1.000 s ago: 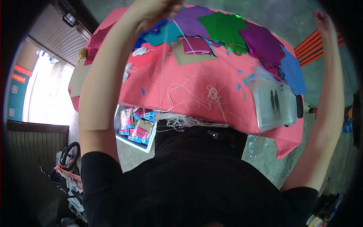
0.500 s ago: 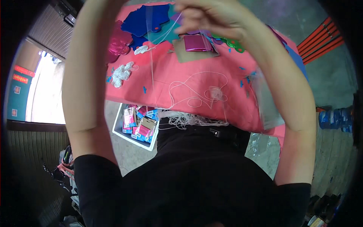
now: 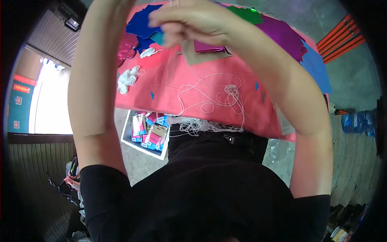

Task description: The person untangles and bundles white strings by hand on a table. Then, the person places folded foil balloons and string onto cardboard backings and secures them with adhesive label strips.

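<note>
My right hand (image 3: 189,24) is at the top of the view, above the far part of the table, its fingers curled and blurred by motion. What they hold, if anything, I cannot make out. Faint, see-through streaks hang below the fingers. My left forearm (image 3: 92,80) reaches up past the top edge, so my left hand is out of view. Below the right hand lies a shiny magenta packet (image 3: 207,47) on a brown card (image 3: 197,58). Loose white string (image 3: 231,92) loops across the pink cloth (image 3: 157,103), and more tangled string (image 3: 193,126) lies at its near edge.
A white bin (image 3: 125,135) of pink and blue packets stands below the table. Blue foil shapes (image 3: 141,24), a purple one (image 3: 282,36) and a green one (image 3: 246,15) lie at the far side. A white string bundle (image 3: 128,79) is at left; water bottles (image 3: 356,123) stand right.
My right hand has moved left and slightly down, partly covering the packet. The string coil on the cloth has shifted and spread. More of the purple and green foil shapes shows.
</note>
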The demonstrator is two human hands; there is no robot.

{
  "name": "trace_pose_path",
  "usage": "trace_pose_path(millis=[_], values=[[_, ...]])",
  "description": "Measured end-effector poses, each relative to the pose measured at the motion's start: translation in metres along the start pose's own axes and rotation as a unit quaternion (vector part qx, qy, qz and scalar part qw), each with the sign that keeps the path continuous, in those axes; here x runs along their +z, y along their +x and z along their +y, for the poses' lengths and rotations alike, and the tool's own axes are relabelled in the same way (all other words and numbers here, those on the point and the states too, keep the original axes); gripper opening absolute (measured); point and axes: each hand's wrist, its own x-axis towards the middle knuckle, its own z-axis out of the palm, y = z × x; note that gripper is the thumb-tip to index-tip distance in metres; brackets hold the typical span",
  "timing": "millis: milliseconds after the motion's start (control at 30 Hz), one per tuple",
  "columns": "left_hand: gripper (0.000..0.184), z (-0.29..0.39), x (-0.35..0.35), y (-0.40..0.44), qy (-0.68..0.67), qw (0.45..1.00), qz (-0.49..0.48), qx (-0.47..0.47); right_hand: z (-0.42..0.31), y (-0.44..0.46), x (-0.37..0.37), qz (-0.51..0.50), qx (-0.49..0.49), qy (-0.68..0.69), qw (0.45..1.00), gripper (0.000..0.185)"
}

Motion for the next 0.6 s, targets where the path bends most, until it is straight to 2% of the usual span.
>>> trace_pose_path(millis=[33,100,133,167,200,267,300,333,367,467,500,533,567,600], values=[[0.015,0.002,-0.014,0.000,0.018,1.000,0.013,0.006,-0.002,-0.002,-0.009,-0.020,0.017,0.021,0.999,0.019],[0.015,0.005,-0.064,-0.005,0.085,0.994,0.065,0.019,-0.011,-0.031,-0.051,0.013,0.057,0.026,0.998,0.022],[0.015,0.005,-0.094,-0.011,0.134,0.986,0.102,0.017,-0.014,-0.048,-0.074,0.043,0.091,0.035,0.994,0.021],[0.022,0.005,-0.109,-0.027,0.236,0.954,0.182,0.025,-0.014,-0.067,-0.114,0.034,0.105,0.009,0.994,0.014],[0.020,0.005,-0.173,-0.037,0.267,0.952,0.147,-0.034,-0.014,-0.085,-0.147,0.025,0.120,-0.018,0.992,0.015],[0.041,-0.007,-0.227,-0.054,0.296,0.944,0.112,-0.094,-0.019,-0.112,-0.155,0.153,0.093,-0.074,0.981,0.022],[0.035,-0.011,-0.227,-0.069,0.343,0.919,0.183,-0.064,-0.021,-0.123,-0.174,0.151,0.095,-0.073,0.981,0.022],[0.029,-0.012,-0.226,-0.079,0.388,0.886,0.253,-0.034,-0.022,-0.132,-0.199,0.198,0.075,-0.058,0.976,0.020],[0.029,-0.012,-0.219,-0.079,0.388,0.886,0.252,-0.034,-0.028,-0.132,-0.196,0.247,0.053,-0.043,0.967,0.019],[0.024,-0.020,-0.192,-0.073,0.293,0.915,0.278,-0.006,-0.042,-0.117,-0.168,0.279,0.056,-0.051,0.957,0.021],[0.023,-0.025,-0.175,-0.068,0.339,0.919,0.191,0.062,-0.044,-0.105,-0.153,0.296,0.058,-0.054,0.952,0.022],[0.023,-0.033,-0.149,-0.060,0.378,0.911,0.101,0.129,-0.039,-0.085,-0.153,0.051,-0.013,0.036,0.998,0.022],[0.020,-0.029,-0.101,-0.052,0.248,0.958,0.126,0.064,-0.041,-0.069,-0.139,-0.072,-0.053,0.076,0.993,0.023],[0.018,-0.021,-0.046,-0.047,0.111,0.983,0.148,-0.002,-0.043,-0.054,-0.126,-0.197,-0.081,0.121,0.969,0.023]])
